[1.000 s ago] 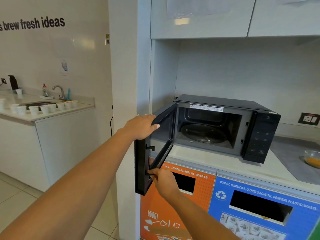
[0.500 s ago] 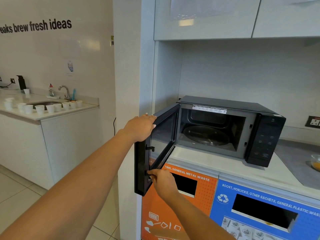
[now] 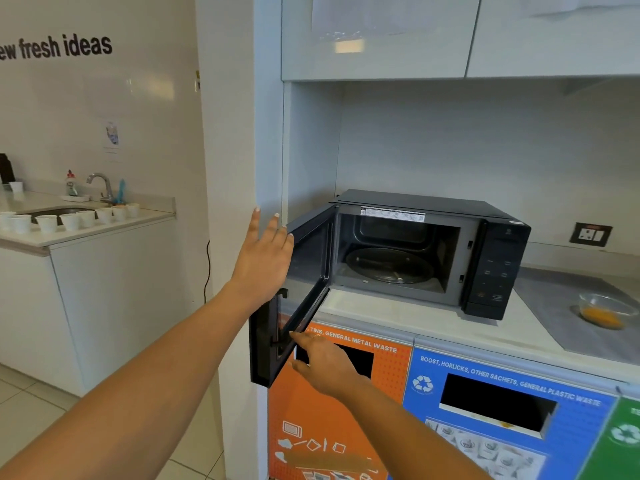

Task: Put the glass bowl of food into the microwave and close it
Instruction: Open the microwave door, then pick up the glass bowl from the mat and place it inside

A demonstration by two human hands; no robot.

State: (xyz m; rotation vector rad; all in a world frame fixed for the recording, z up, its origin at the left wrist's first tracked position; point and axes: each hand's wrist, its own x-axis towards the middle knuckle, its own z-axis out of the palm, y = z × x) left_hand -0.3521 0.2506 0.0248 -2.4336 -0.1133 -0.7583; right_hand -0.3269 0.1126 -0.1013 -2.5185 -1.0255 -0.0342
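Observation:
A black microwave (image 3: 498, 258) stands on the white counter with its door (image 3: 311, 271) swung wide open to the left. Its glass turntable (image 3: 389, 266) is bare. A glass bowl of orange food (image 3: 604, 310) sits on a grey mat to the right of the microwave. My left hand (image 3: 261, 256) is flat, fingers spread, against the outer top edge of the door, holding nothing. My right hand (image 3: 323, 363) is loose just below the door's lower edge, fingertips near it, holding nothing.
Below the counter (image 3: 398, 315) are orange (image 3: 346, 410) and blue (image 3: 502, 410) waste bins. Wall cabinets (image 3: 381, 36) hang above. A wall socket (image 3: 591, 233) is at the right. At the left, a sink counter (image 3: 104, 223) holds several white cups.
My left hand has let go of the door's top edge and opened flat. My right hand has slipped off the door's lower edge. The view shifted slightly right, showing more of the bowl.

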